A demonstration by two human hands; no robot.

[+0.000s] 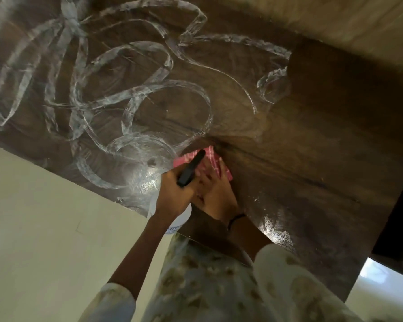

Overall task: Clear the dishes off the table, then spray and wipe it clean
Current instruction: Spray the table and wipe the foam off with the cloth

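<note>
One table [300, 140], dark wood, covered up top and to the left in looping white soapy streaks [130, 94]. One cloth [213, 162], pink with a white check. One spray bottle [180, 217], white body, black nozzle on top. Two hands, no dishes anywhere.

Cloth lying flat on the tabletop near the front edge, right under the right hand [215, 190], sticking out past the fingertips on the far side. Fingers there laid out straight and a bit spread, pressing down on the cloth, not bunching it. Black band on that wrist.

Left hand [172, 194] just beside, wrapped around the neck of the bottle, fingers curled tight, nozzle pointing out over the cloth. Bottle body hanging below the fist, at the table's edge. Pale floor [44, 217] on the left, floral sleeves at the bottom.
</note>
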